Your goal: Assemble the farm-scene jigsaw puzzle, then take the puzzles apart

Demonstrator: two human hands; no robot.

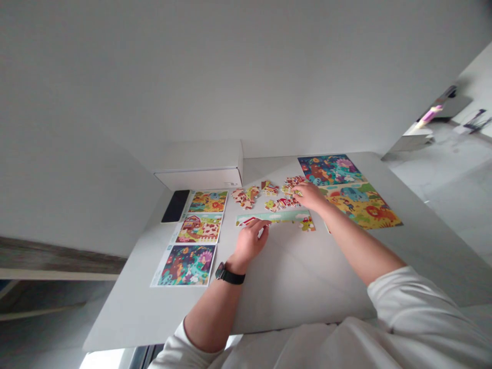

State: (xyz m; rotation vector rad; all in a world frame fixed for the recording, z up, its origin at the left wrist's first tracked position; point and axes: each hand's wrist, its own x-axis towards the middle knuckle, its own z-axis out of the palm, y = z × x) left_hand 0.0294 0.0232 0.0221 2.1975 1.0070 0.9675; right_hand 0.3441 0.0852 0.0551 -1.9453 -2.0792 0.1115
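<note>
A partly joined jigsaw strip (284, 217) lies across the table, showing pale sky, green ground and a red roof at its left end. My left hand (250, 240) rests on that left end, fingers stretched out and thumb apart, covering part of it. At the far side, my right hand (310, 198) reaches into a heap of loose puzzle pieces (294, 181). Its fingertips are drawn together on a puzzle piece, mostly hidden by the fingers. More loose pieces (246, 197) lie left of the heap, and others (282, 204) sit just above the strip.
Three printed picture sheets (198, 228) line the left side, beside a dark phone-like slab (176, 206). A white box (198, 178) stands against the wall. Two finished-looking puzzles, a night scene (332, 169) and a yellow animal scene (363, 205), lie at the right.
</note>
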